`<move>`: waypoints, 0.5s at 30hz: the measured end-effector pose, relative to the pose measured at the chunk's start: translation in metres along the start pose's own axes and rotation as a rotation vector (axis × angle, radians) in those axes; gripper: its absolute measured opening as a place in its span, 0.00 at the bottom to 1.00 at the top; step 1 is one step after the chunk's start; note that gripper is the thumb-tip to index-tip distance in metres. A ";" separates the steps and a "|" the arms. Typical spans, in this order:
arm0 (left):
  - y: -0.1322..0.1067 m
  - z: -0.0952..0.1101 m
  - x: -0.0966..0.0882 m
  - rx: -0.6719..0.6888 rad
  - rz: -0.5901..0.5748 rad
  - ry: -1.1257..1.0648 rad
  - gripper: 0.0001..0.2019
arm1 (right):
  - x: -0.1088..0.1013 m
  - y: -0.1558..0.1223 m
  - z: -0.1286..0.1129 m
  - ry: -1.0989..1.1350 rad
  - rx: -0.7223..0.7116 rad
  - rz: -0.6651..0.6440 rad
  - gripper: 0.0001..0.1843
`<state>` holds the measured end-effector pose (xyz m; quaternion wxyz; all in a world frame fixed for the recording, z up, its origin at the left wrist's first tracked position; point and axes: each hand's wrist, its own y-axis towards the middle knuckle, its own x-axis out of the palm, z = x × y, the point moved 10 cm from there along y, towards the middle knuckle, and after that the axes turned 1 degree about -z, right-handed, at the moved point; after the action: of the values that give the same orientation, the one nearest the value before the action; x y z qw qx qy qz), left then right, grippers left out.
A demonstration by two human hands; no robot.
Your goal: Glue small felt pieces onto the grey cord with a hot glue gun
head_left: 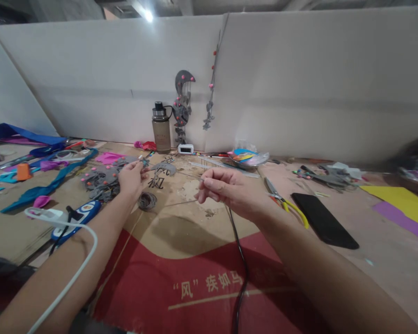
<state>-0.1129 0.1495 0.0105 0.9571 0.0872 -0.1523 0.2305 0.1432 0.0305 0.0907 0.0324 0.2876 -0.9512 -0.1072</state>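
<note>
My left hand [132, 177] is closed in a pinch, with a small grey-green piece [145, 162] at its fingertips. Just right of it is a flat grey cut-out [165, 168], apparently felt; whether it hangs or lies on the cardboard I cannot tell. My right hand [226, 189] pinches a thin grey cord [188, 175], which stretches left toward the cut-out. A loose length of cord trails left below these fingers. Between my hands, nearer the left wrist, lies a coil of grey cord [147, 201]. Grey cut-outs with pink pompoms [102, 181] are heaped beside my left hand.
Scissors with yellow handles [296, 211] and a black phone [323, 220] lie right of my right arm. A bottle [161, 130] stands by the white partition, near hanging grey ornaments [181, 111]. A white cable [73, 278] crosses my left forearm; a black cable [242, 264] runs down the cardboard.
</note>
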 end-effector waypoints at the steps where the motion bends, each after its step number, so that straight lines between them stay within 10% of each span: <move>1: 0.001 0.001 -0.002 -0.004 0.008 -0.001 0.03 | 0.002 -0.002 -0.004 0.022 -0.004 -0.017 0.11; 9: 0.021 -0.002 -0.023 0.015 0.104 0.022 0.02 | 0.034 -0.031 -0.039 0.066 0.021 -0.241 0.06; 15: 0.022 0.000 -0.020 0.026 0.089 0.027 0.03 | 0.087 -0.059 -0.046 -0.379 -0.065 -0.623 0.11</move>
<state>-0.1400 0.1608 0.0065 0.9468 0.0896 -0.1401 0.2757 0.1087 -0.0744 0.1227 -0.1693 0.5373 -0.8032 -0.1935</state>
